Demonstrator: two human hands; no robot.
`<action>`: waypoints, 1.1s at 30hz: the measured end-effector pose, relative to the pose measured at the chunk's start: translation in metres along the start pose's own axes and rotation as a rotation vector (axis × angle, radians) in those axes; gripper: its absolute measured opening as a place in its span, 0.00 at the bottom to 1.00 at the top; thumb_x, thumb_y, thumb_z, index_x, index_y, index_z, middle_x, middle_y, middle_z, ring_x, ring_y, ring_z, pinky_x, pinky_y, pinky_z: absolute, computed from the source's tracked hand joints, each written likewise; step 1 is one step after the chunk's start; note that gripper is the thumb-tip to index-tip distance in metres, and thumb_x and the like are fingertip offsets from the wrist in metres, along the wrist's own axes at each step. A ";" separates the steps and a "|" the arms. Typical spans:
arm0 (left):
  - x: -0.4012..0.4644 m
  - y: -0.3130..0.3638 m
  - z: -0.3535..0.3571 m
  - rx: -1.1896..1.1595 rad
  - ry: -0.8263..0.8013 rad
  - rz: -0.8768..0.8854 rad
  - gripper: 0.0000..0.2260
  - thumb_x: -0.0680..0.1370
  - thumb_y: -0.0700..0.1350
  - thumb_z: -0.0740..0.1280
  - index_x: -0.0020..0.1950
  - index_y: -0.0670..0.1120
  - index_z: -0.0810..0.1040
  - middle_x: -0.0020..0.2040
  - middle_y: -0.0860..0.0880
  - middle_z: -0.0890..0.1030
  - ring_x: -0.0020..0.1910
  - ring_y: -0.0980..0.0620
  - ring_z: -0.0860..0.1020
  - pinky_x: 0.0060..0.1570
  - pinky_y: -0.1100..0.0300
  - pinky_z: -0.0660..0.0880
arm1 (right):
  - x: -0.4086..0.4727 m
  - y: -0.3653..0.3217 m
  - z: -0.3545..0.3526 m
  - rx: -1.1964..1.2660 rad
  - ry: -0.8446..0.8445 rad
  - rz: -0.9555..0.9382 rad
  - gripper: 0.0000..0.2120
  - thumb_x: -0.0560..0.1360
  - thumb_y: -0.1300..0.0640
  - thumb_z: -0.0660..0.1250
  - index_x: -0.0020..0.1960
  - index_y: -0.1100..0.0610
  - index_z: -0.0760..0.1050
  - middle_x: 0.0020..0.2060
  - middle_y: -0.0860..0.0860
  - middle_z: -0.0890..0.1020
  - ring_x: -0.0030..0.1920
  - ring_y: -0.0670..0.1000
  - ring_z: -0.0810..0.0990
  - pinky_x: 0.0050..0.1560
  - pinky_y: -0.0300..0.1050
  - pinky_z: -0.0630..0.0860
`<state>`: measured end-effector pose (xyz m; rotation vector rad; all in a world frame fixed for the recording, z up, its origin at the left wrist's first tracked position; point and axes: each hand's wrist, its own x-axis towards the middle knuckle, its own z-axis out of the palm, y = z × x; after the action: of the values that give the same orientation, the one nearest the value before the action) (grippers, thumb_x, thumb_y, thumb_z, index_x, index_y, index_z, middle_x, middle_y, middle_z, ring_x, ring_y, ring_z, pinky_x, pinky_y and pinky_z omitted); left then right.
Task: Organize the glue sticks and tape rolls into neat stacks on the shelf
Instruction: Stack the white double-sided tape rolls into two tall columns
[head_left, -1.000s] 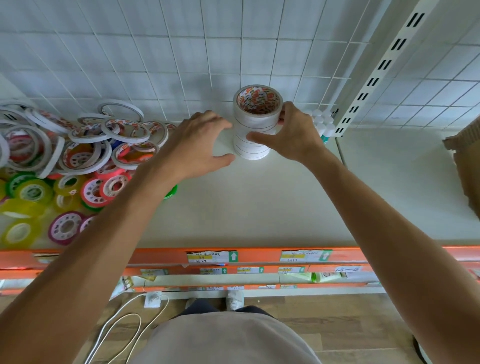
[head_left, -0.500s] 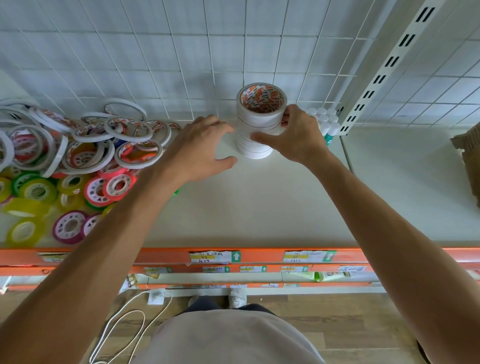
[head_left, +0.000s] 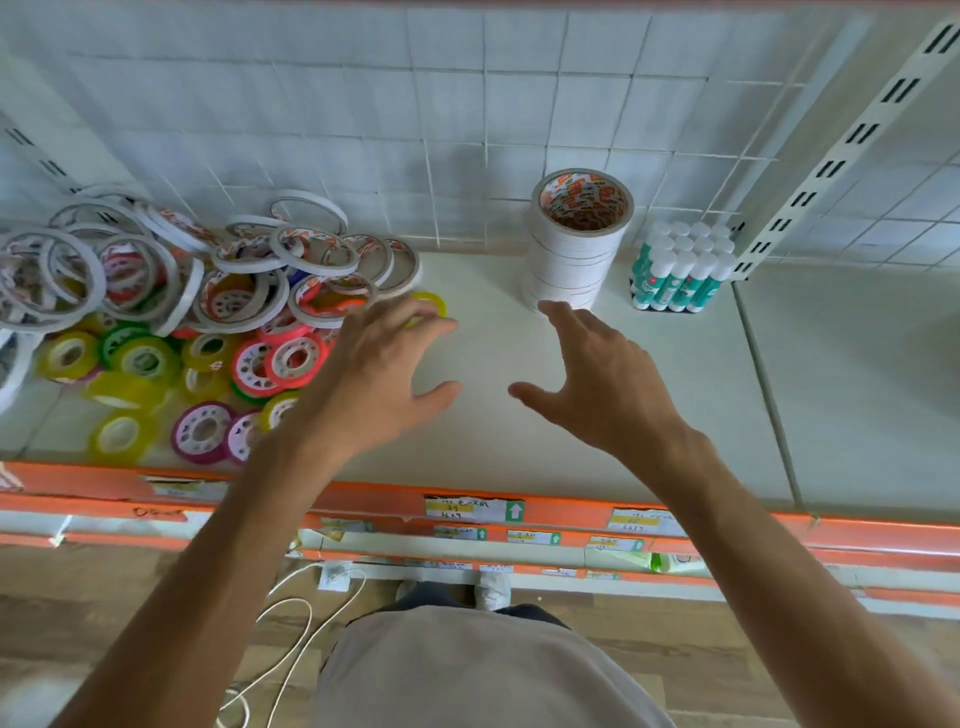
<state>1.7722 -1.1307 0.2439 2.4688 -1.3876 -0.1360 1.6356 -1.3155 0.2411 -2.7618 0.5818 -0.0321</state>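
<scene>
A neat stack of white tape rolls (head_left: 574, 249) stands upright at the back of the white shelf (head_left: 675, 415). To its right sits a block of upright glue sticks (head_left: 680, 273) with white caps and green labels. A loose heap of white rolls (head_left: 156, 265) and coloured rolls (head_left: 218, 364) fills the shelf's left side. My left hand (head_left: 374, 374) hovers with spread fingers at the heap's right edge, holding nothing. My right hand (head_left: 602, 384) hangs open in front of the stack, fingertips just short of its base.
An orange front rail (head_left: 363, 493) with price labels edges the shelf. A slotted white upright (head_left: 810, 192) rises behind the glue sticks. Lower shelves and a white cable (head_left: 291, 639) on the wooden floor lie below.
Both hands have let go of the white stack and drawn back toward me. The left hand has shifted toward the loose heap. The stack stands where it was.
</scene>
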 end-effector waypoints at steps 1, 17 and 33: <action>-0.007 -0.001 0.000 -0.012 0.003 -0.023 0.26 0.75 0.53 0.73 0.71 0.46 0.75 0.69 0.47 0.74 0.69 0.45 0.70 0.69 0.46 0.63 | 0.000 -0.006 0.004 -0.031 -0.009 -0.033 0.39 0.72 0.38 0.72 0.75 0.53 0.61 0.68 0.53 0.75 0.63 0.57 0.77 0.59 0.53 0.75; -0.126 -0.091 -0.012 -0.140 0.094 -0.246 0.21 0.76 0.53 0.72 0.68 0.51 0.78 0.67 0.52 0.73 0.65 0.51 0.70 0.66 0.54 0.68 | 0.026 -0.129 0.061 -0.072 -0.125 -0.285 0.34 0.72 0.35 0.70 0.73 0.46 0.67 0.74 0.49 0.68 0.70 0.53 0.70 0.67 0.50 0.69; -0.159 -0.169 -0.017 -0.236 0.105 -0.087 0.18 0.75 0.48 0.74 0.64 0.47 0.79 0.61 0.50 0.76 0.60 0.50 0.73 0.60 0.57 0.71 | -0.006 -0.203 0.093 -0.034 0.012 -0.065 0.29 0.71 0.39 0.72 0.68 0.50 0.73 0.68 0.49 0.75 0.66 0.54 0.75 0.61 0.52 0.74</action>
<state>1.8303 -0.9107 0.1973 2.3058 -1.1510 -0.1756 1.7172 -1.1090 0.2162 -2.8148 0.5002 -0.0542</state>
